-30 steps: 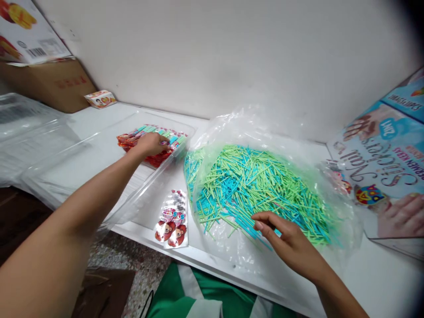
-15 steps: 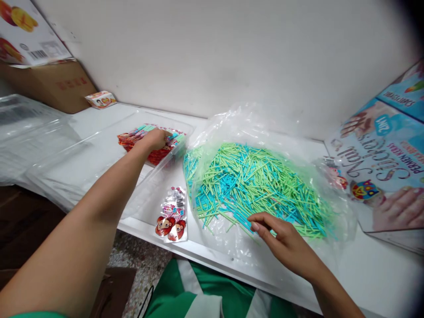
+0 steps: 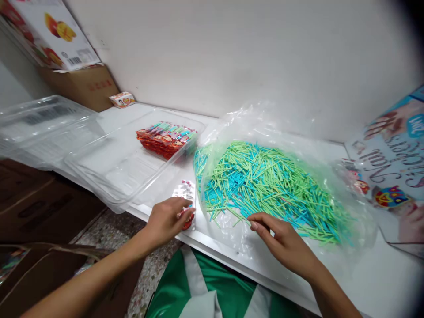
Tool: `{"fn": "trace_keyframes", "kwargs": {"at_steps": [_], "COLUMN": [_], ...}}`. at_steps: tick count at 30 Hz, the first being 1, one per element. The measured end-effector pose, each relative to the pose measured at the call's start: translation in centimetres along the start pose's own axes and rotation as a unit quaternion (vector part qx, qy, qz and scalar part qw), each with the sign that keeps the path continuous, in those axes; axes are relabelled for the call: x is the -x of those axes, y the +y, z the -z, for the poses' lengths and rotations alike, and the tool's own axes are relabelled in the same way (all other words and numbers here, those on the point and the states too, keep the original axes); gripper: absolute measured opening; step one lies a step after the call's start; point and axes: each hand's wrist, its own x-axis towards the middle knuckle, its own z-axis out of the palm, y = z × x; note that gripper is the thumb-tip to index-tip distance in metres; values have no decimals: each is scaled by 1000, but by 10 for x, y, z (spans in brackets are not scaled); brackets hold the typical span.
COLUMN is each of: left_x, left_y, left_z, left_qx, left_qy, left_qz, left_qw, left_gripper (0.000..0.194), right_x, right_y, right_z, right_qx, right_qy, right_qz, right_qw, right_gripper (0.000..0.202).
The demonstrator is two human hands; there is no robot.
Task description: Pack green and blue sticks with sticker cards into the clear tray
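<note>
My left hand (image 3: 169, 220) is over a few small clear packets (image 3: 185, 190) printed with a red-haired cartoon head, near the table's front edge. Its thumb and fingers are apart and partly cover the packets. Lower right of the stick pile, my right hand (image 3: 281, 238) pinches the end of a thin green stick (image 3: 244, 217) between thumb and forefinger. A big heap of thin blue and green sticks (image 3: 265, 176) lies in an opened clear plastic bag (image 3: 228, 121). Stacked filled packets (image 3: 165, 139) stand in a shallow clear tray (image 3: 99, 176) at the left.
More clear trays (image 3: 36, 119) are stacked at far left. A brown carton (image 3: 82, 86) with a fruit-printed box (image 3: 62, 39) on it stands behind, beside a small orange-white box (image 3: 122, 100). A blue nail-sticker box (image 3: 391, 163) is at right. Open cartons (image 3: 36, 260) sit below the table.
My left hand has come from the stacked packets in the tray to the packets at the table's front. The right hand stays almost where it was. The view has turned slightly left.
</note>
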Motion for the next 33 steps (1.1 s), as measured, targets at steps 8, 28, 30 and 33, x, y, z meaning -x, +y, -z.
{"fn": "trace_keyframes", "kwargs": {"at_steps": [8, 28, 30, 33], "left_x": [-77, -237, -232, -228], "left_y": [-25, -118, -119, -120], "left_z": [81, 69, 73, 77], "left_qx": [-141, -390, -390, -380], "left_qy": [135, -100, -92, -100], "left_qz": [-26, 121, 123, 110], "left_qw": [980, 907, 908, 913], "left_gripper": [38, 58, 57, 52], "right_x": [4, 4, 1, -2], "right_y": [-13, -4, -4, -5], "right_z": [-3, 3, 0, -3], "right_qx": [15, 12, 8, 1], "right_qy": [-13, -21, -29, -41], "right_qz": [31, -29, -20, -6], "right_qw": [999, 999, 999, 999], "right_gripper": [22, 20, 20, 20]}}
